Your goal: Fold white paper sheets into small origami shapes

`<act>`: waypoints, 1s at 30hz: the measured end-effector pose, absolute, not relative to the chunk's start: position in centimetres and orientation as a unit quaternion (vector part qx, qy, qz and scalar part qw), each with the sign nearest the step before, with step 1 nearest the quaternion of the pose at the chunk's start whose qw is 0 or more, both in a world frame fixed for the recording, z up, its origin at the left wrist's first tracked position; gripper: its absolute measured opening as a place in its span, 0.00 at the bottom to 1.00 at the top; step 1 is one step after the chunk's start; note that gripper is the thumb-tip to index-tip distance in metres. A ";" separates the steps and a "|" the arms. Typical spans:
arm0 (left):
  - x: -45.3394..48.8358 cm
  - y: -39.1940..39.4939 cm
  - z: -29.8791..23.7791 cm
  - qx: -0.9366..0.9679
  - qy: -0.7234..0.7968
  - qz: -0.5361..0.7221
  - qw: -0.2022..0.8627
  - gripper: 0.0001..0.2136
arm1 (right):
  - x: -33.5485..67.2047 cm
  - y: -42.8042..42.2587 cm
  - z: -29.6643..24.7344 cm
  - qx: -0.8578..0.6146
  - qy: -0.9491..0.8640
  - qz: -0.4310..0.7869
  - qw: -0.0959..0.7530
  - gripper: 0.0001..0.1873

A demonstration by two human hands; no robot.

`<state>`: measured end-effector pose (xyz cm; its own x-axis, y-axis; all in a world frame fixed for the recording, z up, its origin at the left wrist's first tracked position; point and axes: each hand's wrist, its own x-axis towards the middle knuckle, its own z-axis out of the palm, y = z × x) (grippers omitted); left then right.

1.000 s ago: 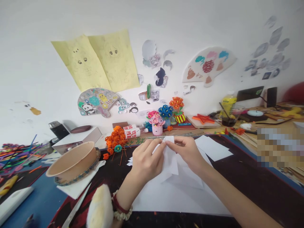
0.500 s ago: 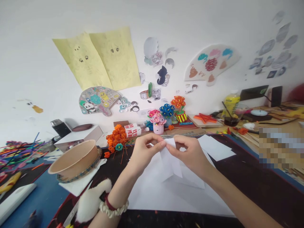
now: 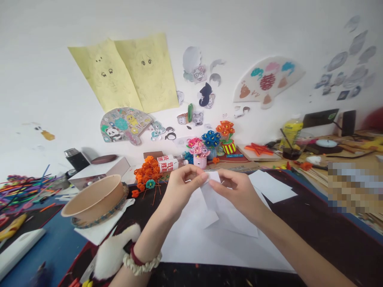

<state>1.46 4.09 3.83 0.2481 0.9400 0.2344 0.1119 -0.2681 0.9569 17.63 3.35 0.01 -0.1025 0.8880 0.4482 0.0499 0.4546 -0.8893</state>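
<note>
1. Paper strip (image 3: 210, 199), white, is held over a large white sheet (image 3: 233, 251) on a dark mat (image 3: 314, 223).
2. Left hand (image 3: 184, 186) pinches the strip's upper end, thumb and bent fingers closed on it.
3. Right hand (image 3: 237, 186) pinches it just beside, its fingertips also closed on the strip.

Two hands (image 3: 184, 185) are showing, two fans (image 3: 124, 126) are hanging up, plus one tan bowl (image 3: 92, 199), one black thermos (image 3: 78, 160), one striped pot (image 3: 229, 148), one yellow bottle (image 3: 291, 129) are sitting around.
</note>
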 end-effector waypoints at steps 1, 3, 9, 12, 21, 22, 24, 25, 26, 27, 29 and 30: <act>1.5 4.1 3.8 0.640 0.407 0.470 0.451 0.11 | 17.6 3.3 0.0 -0.357 -0.634 0.401 0.557 0.07; 1.5 4.2 3.8 0.625 0.401 0.483 0.464 0.12 | 17.4 3.3 -0.1 -0.344 -0.615 0.443 0.554 0.09; 1.3 4.4 3.6 0.600 0.380 0.484 0.512 0.11 | 17.4 3.0 0.1 -0.355 -0.590 0.446 0.572 0.10; 1.2 4.5 3.6 0.606 0.386 0.478 0.504 0.11 | 17.6 3.1 0.0 -0.359 -0.597 0.436 0.570 0.09; 0.9 4.7 3.9 0.620 0.421 0.444 0.491 0.12 | 17.9 3.5 -0.4 -0.339 -0.618 0.444 0.554 0.09; 0.9 4.7 3.9 0.621 0.424 0.445 0.486 0.12 | 17.9 3.5 -0.4 -0.338 -0.619 0.446 0.551 0.10; 1.0 4.6 3.9 0.618 0.433 0.449 0.478 0.12 | 17.9 3.5 -0.3 -0.338 -0.620 0.451 0.546 0.10; 1.0 4.6 3.9 0.615 0.438 0.453 0.474 0.12 | 18.0 3.5 -0.3 -0.338 -0.620 0.454 0.543 0.11; 1.1 4.6 3.9 0.613 0.442 0.455 0.471 0.12 | 18.0 3.5 -0.2 -0.339 -0.619 0.458 0.541 0.11; 1.2 4.6 3.9 0.610 0.445 0.458 0.469 0.12 | 18.0 3.4 -0.2 -0.340 -0.617 0.462 0.539 0.11; 1.3 4.5 3.9 0.606 0.447 0.464 0.466 0.12 | 17.9 3.4 -0.2 -0.345 -0.609 0.470 0.537 0.12; 1.4 4.5 3.9 0.605 0.447 0.467 0.464 0.12 | 17.9 3.4 -0.2 -0.347 -0.605 0.474 0.537 0.12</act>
